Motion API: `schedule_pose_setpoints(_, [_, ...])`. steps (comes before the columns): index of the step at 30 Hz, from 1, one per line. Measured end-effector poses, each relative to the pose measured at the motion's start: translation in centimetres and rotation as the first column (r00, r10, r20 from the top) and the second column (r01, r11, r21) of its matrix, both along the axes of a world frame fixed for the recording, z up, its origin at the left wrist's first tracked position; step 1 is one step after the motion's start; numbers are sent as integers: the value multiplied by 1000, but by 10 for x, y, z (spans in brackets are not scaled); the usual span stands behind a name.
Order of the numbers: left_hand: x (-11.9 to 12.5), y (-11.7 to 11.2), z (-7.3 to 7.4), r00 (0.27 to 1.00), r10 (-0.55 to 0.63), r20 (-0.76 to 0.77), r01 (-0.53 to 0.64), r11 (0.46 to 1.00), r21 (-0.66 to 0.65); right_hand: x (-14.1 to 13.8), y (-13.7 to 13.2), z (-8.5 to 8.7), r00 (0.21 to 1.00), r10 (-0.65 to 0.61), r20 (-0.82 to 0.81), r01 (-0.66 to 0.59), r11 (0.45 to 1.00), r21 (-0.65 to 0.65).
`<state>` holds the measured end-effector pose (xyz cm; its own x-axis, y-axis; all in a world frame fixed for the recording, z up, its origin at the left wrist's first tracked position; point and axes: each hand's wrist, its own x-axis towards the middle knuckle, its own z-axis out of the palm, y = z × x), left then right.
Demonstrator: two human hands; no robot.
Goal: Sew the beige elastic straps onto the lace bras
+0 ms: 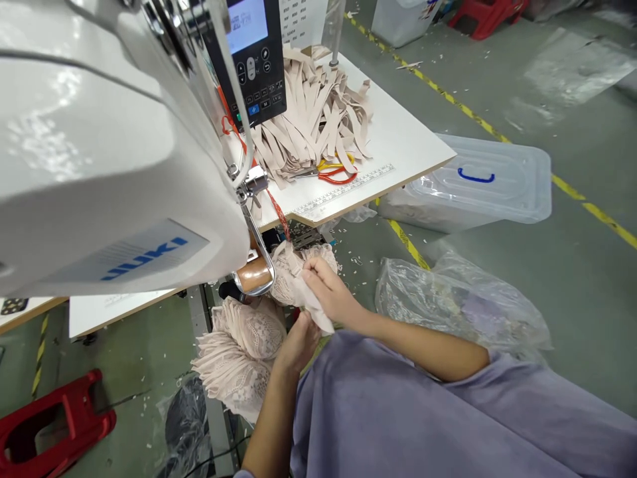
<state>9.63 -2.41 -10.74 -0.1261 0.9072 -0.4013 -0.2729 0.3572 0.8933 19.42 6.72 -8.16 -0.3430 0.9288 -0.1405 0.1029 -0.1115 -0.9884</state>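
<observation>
My right hand [329,294] is closed on a piece of pale pink lace fabric [298,275], just below the edge of the white sewing table [398,143] and beside the machine's metal lever. Lower down, my left hand [297,345] pinches the bottom edge of the same piece. A stack of similar lace pieces [239,355] lies under and to the left of my hands. The big white sewing machine [109,153] fills the upper left.
A pile of beige elastic strips [313,119] and red-and-yellow scissors [333,171] lie on the table. A clear lidded plastic bin [478,186] and a crumpled plastic bag [458,309] sit on the floor at right. A red stool [50,425] stands at lower left.
</observation>
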Motion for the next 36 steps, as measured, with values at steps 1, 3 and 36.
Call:
schedule_pose_setpoints(1, [2,3,2,997,25,70,-25,1000,6,-3,-8,-1,1000,-2,2,2,999,50])
schedule_pose_setpoints(3, [5,9,10,974,141,178,-145,989,9,-11,-21,-5,1000,-19,-3,19,988,154])
schedule_pose_setpoints(36, [-29,4,60,939,342,39,-340,939,-49,17,-14,26,936,178,303,-330,740,587])
